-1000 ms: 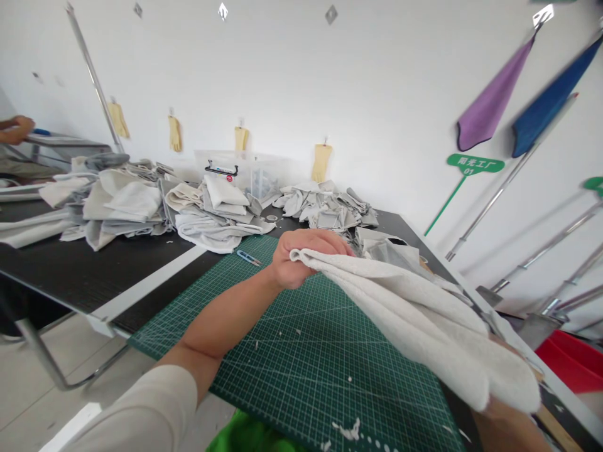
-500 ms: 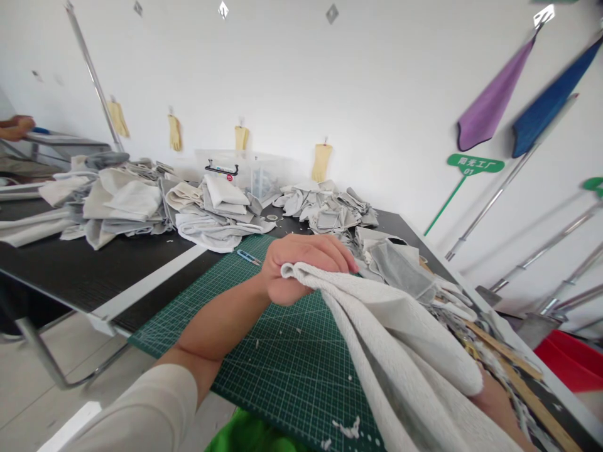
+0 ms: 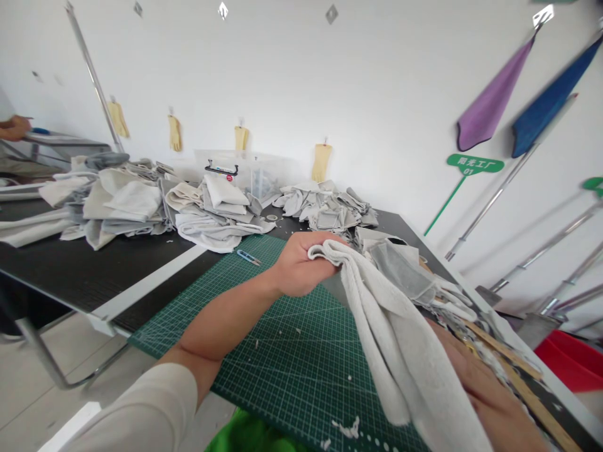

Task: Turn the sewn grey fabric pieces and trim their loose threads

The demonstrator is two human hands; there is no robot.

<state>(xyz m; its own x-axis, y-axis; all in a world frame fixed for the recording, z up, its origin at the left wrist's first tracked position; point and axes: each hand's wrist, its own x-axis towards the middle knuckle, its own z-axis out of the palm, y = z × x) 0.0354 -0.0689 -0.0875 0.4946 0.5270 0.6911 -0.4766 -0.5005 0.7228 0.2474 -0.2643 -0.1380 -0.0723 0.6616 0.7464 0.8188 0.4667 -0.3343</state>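
My left hand (image 3: 304,262) is closed around the bunched upper end of a light grey cloth (image 3: 391,314), above the green cutting mat (image 3: 301,358). From that grip the cloth hangs in long folds toward the lower right. At the right, the forearm of my right arm shows behind the cloth; the fingers of my right hand are hidden, so its grip cannot be made out. Blue thread snips (image 3: 248,257) lie on the mat's far left part, and white lint (image 3: 348,428) lies near its front edge.
Piles of grey and white cloths (image 3: 127,204) cover the left and back of the black table (image 3: 51,267). A clear plastic box (image 3: 264,176) stands behind. Scraps and wooden strips (image 3: 532,395) line the right edge. A co-worker's hand (image 3: 16,128) shows far left.
My left hand has moved a little right, still gripping the cloth. The cloth hangs narrower and has shifted, and more of my right forearm shows.
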